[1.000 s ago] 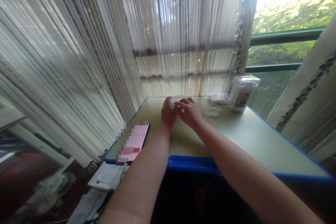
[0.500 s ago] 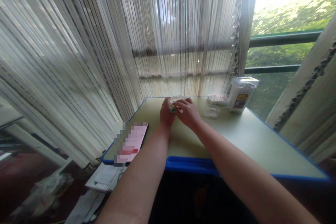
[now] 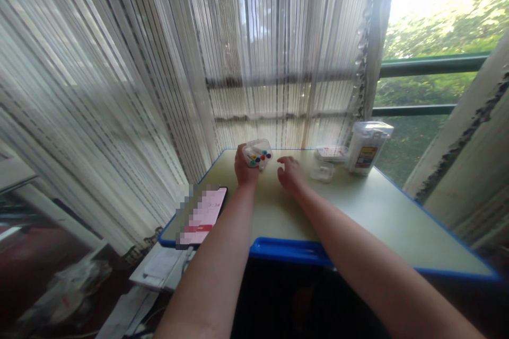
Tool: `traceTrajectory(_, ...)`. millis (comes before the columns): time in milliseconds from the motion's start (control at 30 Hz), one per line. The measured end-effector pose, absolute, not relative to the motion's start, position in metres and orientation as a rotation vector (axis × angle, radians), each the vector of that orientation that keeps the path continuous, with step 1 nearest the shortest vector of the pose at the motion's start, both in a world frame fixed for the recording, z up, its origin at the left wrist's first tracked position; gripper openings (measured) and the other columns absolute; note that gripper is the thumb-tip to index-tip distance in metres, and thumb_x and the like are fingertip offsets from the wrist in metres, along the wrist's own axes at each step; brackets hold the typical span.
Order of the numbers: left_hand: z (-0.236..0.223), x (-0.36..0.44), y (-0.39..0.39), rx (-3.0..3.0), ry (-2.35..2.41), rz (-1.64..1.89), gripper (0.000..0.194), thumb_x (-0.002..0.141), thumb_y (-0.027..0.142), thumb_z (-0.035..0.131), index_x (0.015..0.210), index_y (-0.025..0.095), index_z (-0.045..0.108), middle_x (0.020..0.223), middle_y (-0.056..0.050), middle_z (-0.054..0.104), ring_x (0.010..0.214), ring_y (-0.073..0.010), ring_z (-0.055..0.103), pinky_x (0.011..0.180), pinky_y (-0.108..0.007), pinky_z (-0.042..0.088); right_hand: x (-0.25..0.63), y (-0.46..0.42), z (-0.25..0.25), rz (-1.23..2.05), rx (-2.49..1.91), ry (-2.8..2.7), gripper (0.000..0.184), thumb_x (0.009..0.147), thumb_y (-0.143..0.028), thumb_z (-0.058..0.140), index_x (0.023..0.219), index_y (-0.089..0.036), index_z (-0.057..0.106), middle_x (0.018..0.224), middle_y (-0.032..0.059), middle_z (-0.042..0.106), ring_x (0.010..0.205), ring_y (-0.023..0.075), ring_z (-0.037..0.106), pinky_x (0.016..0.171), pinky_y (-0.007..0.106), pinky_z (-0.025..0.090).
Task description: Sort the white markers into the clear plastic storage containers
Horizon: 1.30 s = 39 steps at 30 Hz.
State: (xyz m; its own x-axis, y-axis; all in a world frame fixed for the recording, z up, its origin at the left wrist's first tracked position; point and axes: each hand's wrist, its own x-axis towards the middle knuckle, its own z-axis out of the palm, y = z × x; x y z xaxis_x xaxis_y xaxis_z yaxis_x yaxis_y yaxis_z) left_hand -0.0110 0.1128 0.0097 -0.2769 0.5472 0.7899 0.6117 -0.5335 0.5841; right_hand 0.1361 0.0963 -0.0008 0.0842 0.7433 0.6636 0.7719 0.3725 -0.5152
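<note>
My left hand [image 3: 244, 170] grips a clear plastic box [image 3: 259, 145] near the far edge of the table, tilted so its inside faces me. In the box lie several white sticks with round coloured ends [image 3: 262, 158] in green, yellow, blue, red and purple; they look like markers. To the right of the box, a short gap away, my right hand [image 3: 292, 176] has its fingers apart and bent, with nothing visible in them. A small clear plastic lid or shallow box [image 3: 322, 172] lies on the table just right of my right hand.
A tall clear container with a label [image 3: 362, 148] stands at the back right, beside a flat clear case [image 3: 332, 153]. A phone [image 3: 204, 214] with a pink screen lies at the left. The table [image 3: 382, 222] has a blue rim and a blue front tray [image 3: 290, 249].
My right hand has come off the box and moved right, its fingers parting. My left hand has shifted slightly left and tilted the box, so the coloured ends now show.
</note>
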Motion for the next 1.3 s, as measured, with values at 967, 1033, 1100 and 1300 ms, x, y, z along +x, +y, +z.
traceTrajectory(967,0.004,-0.016,0.117,-1.740,-1.600,-1.971,0.045,0.063,0.016,0.061,0.105,0.022,0.048,0.097,-0.007,0.061,0.094,-0.0232,0.060,0.079,-0.034,0.049,0.117,0.108,-0.013,0.105,-1.388,-2.241,0.029,0.088,-0.020,0.040,0.107,-0.015,0.061,0.120,0.0129,0.057,0.108,0.0234,0.052,0.094,0.037,0.038)
traceTrajectory(1033,0.003,-0.015,0.118,-1.770,-1.584,-1.960,0.046,0.062,0.017,0.063,0.105,0.022,0.047,0.098,-0.007,0.061,0.094,-0.0234,0.060,0.080,-0.034,0.049,0.119,0.107,-0.015,0.168,-1.363,-2.170,0.029,0.086,-0.017,0.041,0.108,-0.015,0.060,0.121,0.0127,0.057,0.108,0.0224,0.053,0.093,0.037,0.039)
traceTrajectory(1100,0.002,-0.014,0.119,-1.785,-1.577,-1.961,0.046,0.062,0.017,0.063,0.105,0.021,0.047,0.098,-0.007,0.061,0.093,-0.0230,0.060,0.079,-0.034,0.049,0.122,0.107,-0.015,0.244,-1.331,-2.073,0.029,0.085,-0.014,0.041,0.108,-0.016,0.059,0.121,0.0123,0.056,0.107,0.0209,0.054,0.092,0.036,0.040)
traceTrajectory(1300,0.002,-0.012,0.117,-1.849,-1.547,-1.944,0.041,0.063,0.020,0.066,0.100,0.022,0.049,0.092,-0.004,0.062,0.087,-0.0204,0.060,0.075,-0.030,0.049,0.131,0.111,-0.006,0.509,-1.241,-1.619,0.018,0.077,-0.020,0.050,0.089,-0.016,0.063,0.111,0.0109,0.062,0.095,0.0197,0.060,0.087,0.035,0.045)
